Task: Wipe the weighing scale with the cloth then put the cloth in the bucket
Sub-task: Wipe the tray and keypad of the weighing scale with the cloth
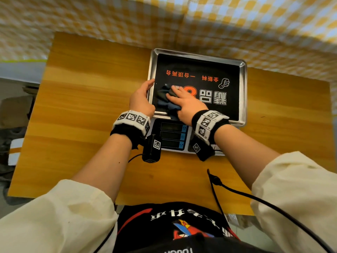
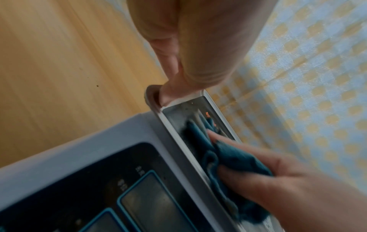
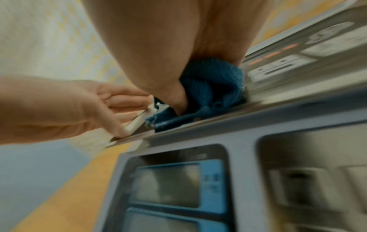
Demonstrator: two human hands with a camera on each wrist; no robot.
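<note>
The weighing scale has a steel tray with a black printed sticker and a display panel facing me. A dark blue cloth lies bunched on the tray's near left part. My right hand lies on the cloth, fingers over it and thumb curled into it. My left hand grips the tray's left edge. The left wrist view shows the cloth held by the right hand. In the right wrist view the cloth bulges under the palm. No bucket is in view.
The scale stands on a wooden table, towards its far right side. A yellow-and-white checked fabric hangs behind it. A black cable runs over the table's near edge on my right. Dark clutter lies on the floor to the left.
</note>
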